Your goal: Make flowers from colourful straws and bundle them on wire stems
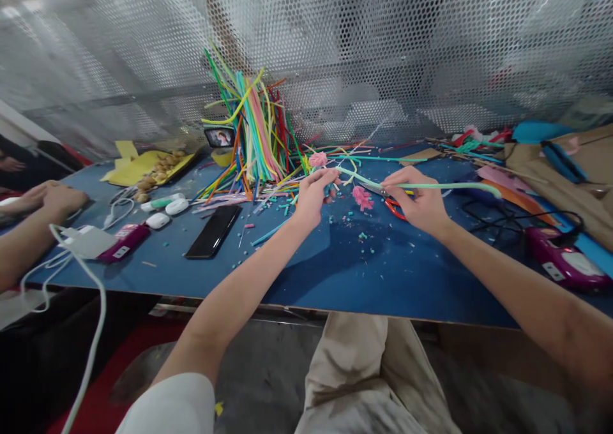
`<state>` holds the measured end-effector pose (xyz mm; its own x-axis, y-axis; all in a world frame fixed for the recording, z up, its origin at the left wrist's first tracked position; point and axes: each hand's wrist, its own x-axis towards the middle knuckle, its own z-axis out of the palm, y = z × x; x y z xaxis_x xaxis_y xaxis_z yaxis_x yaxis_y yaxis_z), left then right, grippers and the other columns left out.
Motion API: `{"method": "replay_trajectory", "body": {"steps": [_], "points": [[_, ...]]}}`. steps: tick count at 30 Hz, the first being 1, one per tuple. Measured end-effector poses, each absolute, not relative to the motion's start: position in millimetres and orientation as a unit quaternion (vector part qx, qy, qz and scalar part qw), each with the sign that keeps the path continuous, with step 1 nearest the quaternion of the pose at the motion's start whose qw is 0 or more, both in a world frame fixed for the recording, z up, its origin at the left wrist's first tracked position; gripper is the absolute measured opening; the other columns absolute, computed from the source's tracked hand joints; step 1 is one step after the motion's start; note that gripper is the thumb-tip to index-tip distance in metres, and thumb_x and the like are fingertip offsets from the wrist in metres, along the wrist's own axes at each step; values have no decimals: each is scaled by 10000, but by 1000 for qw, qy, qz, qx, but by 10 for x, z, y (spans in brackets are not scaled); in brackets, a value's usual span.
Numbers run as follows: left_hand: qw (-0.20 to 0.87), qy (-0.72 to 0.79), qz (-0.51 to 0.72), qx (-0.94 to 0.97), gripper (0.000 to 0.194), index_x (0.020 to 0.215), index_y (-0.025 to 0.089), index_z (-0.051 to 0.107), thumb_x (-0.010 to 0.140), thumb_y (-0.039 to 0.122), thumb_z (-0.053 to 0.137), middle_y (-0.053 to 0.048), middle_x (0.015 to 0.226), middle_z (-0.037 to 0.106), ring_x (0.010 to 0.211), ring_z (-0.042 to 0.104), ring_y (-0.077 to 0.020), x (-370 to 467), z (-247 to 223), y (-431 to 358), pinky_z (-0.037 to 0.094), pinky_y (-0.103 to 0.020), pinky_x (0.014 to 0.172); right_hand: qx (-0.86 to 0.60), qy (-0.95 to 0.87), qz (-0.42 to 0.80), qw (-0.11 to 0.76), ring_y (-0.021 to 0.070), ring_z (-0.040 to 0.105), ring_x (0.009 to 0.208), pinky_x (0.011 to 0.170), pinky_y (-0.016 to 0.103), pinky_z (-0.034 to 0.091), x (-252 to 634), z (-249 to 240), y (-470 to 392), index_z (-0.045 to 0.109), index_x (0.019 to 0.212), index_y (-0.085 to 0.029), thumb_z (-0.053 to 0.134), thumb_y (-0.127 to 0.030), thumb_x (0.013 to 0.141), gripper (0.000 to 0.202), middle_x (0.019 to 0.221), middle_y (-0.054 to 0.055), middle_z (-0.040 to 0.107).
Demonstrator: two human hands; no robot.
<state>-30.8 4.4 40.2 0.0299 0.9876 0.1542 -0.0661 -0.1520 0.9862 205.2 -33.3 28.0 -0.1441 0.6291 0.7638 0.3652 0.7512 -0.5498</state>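
A long mint-green pipe cleaner (450, 186) stretches between my hands, its free end pointing right. My left hand (313, 196) is closed, fingertips pinching its left end. My right hand (419, 201) pinches it farther along with thumb and fingers. Red-handled scissors (395, 209) show just under my right fingers; whether that hand holds them too, I cannot tell. A pink fuzzy flower-like piece (363, 198) sits between the hands, and another pink piece (317, 159) is just above my left hand. Small teal clippings (363, 235) are scattered on the blue table (297, 287).
A big bundle of coloured pipe cleaners (256, 134) stands at the back. A black phone (213, 231), white earbud case (158, 220) and purple power strip (125, 241) lie left. Another person's hand (60, 201) rests far left. A second purple power strip (567, 258) and cardboard are right.
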Motion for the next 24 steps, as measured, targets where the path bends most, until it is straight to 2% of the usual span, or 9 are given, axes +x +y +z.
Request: {"method": "replay_trajectory", "body": {"steps": [3, 9, 18, 21, 24], "points": [[508, 426, 553, 505, 233, 874, 219, 683, 795, 437, 703, 3, 859, 678, 531, 526, -62, -305, 424, 23, 360, -221, 457, -337, -745, 195, 542, 257, 700, 924, 859, 483, 566, 2105, 231, -234, 720, 886, -287, 656, -381, 918, 118, 944, 49, 746], [536, 389, 552, 506, 212, 876, 212, 664, 815, 409, 711, 6, 841, 659, 557, 525, -63, -221, 446, -106, 396, -213, 468, -379, -677, 279, 566, 217, 682, 804, 771, 400, 565, 2219, 151, -51, 729, 878, -265, 701, -433, 883, 171, 852, 41, 740], [453, 411, 586, 531, 266, 896, 232, 612, 863, 491, 663, 6, 919, 667, 597, 536, -68, -239, 403, -76, 411, -212, 494, -345, -630, 395, 573, 161, 579, 637, 671, 351, 536, 2176, 128, -54, 736, 832, -275, 724, -441, 856, 169, 769, 16, 698], [444, 418, 606, 511, 270, 893, 223, 624, 847, 480, 693, 4, 903, 670, 585, 527, -60, -274, 391, -25, 401, -199, 482, -321, -624, 389, 597, 165, 576, 626, 648, 350, 517, 2165, 164, -82, 755, 872, -295, 733, -413, 831, 127, 769, 12, 701], [443, 411, 620, 499, 280, 887, 224, 635, 822, 480, 728, 15, 868, 662, 571, 519, -57, -295, 362, 16, 393, -188, 479, -259, -628, 437, 590, 192, 588, 662, 659, 375, 511, 2220, 214, -117, 765, 871, -284, 703, -424, 806, 167, 789, 36, 706]]}}
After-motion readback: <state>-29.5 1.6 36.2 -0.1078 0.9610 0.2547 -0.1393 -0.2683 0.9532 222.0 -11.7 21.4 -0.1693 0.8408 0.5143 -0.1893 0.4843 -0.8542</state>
